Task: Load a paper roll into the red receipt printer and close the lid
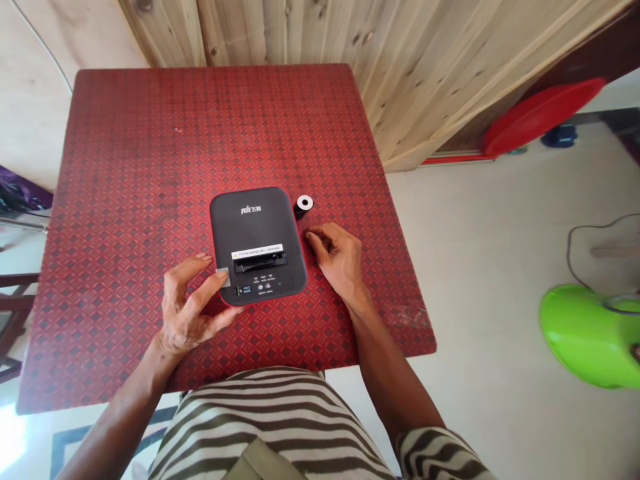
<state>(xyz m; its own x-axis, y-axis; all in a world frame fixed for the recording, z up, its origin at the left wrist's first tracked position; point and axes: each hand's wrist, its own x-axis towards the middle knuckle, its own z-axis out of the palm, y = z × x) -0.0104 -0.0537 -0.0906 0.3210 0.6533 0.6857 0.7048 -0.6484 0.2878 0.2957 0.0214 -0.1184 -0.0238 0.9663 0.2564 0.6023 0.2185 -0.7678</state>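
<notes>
A dark grey device (pixel 257 230) with a red edge, white lettering, a slot and a small display lies flat on the red patterned table (pixel 150 147). My left hand (pixel 193 303) is at its lower left, fingers spread, the index fingertip on a small grey square (pixel 223 277) at the device's corner. Just right of the device, my right hand (pixel 337 257) rests on the table with its fingers curled together; what they hold, if anything, is hidden. A small roll (pixel 304 203) with a white end and dark side stands beyond that hand, beside the device.
Wooden boards (pixel 300 30) rise behind the table. On the floor to the right are a bright green stool-like object (pixel 585 333) with a cable, a red basin (pixel 540 117) leaning by the wall, and a blue item (pixel 560 135). Dark chair parts (pixel 17 303) show at left.
</notes>
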